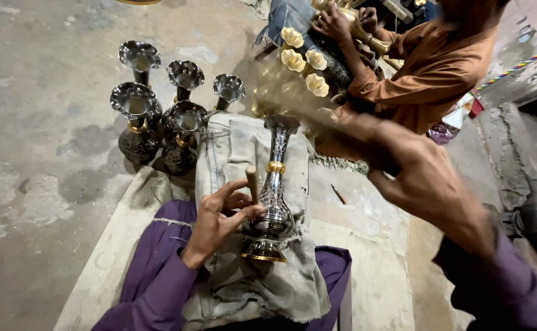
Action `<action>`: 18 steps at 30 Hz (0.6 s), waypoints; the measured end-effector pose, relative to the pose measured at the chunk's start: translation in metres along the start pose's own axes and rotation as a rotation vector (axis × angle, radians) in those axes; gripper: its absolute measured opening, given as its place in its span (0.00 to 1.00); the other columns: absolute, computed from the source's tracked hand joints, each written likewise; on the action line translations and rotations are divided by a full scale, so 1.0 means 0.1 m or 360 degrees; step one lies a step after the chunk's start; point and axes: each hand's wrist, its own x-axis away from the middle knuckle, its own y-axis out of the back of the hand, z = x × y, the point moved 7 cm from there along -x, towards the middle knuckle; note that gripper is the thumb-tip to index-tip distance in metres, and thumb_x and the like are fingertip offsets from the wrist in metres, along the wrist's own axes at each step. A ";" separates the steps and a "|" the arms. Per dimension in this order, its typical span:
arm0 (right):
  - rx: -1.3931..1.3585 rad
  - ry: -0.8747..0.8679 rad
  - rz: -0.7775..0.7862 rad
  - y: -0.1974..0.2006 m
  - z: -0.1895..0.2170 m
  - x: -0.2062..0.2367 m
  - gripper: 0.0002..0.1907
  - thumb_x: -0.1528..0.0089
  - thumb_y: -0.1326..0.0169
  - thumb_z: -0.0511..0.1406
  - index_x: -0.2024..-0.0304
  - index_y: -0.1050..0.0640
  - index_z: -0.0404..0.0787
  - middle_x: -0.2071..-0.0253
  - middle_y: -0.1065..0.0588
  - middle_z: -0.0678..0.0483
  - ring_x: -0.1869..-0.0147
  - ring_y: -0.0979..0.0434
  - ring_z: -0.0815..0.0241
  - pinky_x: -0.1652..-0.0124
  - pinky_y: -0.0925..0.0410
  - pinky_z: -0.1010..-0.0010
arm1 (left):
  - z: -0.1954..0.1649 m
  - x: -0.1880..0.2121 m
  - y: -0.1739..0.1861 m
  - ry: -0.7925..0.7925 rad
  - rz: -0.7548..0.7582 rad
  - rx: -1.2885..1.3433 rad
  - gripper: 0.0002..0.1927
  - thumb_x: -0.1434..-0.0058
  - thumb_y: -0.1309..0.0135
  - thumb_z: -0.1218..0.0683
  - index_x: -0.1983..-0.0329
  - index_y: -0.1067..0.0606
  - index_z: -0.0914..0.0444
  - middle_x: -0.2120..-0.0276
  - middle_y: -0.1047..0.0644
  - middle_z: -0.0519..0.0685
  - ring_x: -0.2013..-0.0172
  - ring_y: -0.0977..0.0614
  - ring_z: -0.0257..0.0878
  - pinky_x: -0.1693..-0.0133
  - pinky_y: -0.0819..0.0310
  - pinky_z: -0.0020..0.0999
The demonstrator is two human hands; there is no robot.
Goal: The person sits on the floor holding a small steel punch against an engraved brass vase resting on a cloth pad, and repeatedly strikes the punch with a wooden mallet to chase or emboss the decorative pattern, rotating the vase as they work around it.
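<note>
A silver-and-black engraved metal vase (274,202) with gold bands lies tilted on a grey cloth (231,153) over my lap. My left hand (219,222) rests against the vase's round belly and pinches a short wooden-handled tool (252,181), its lower end on the vase. My right hand (429,179) is raised to the right of the vase, fingers closed around a long tool (317,113) that is blurred by motion and reaches up-left over the vase's mouth. Its head cannot be made out.
Several dark flared vases (158,116) stand on the concrete floor at the upper left. Another person in an orange shirt (428,73) sits at the top right handling a brass piece, with cream flower-shaped vase tops (305,60) beside them. A pale board (106,263) lies under my legs.
</note>
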 end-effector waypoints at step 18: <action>0.0016 -0.0144 0.0205 -0.20 -0.14 0.50 0.36 0.45 0.39 0.38 0.33 0.30 0.52 0.53 0.26 0.48 0.55 0.24 0.47 0.57 0.29 0.56 | 0.04 -0.10 -0.06 -0.0068 0.0217 0.0135 0.23 0.37 0.40 0.62 0.38 0.28 0.60 0.59 0.15 0.51 0.57 0.12 0.38 0.53 0.12 0.35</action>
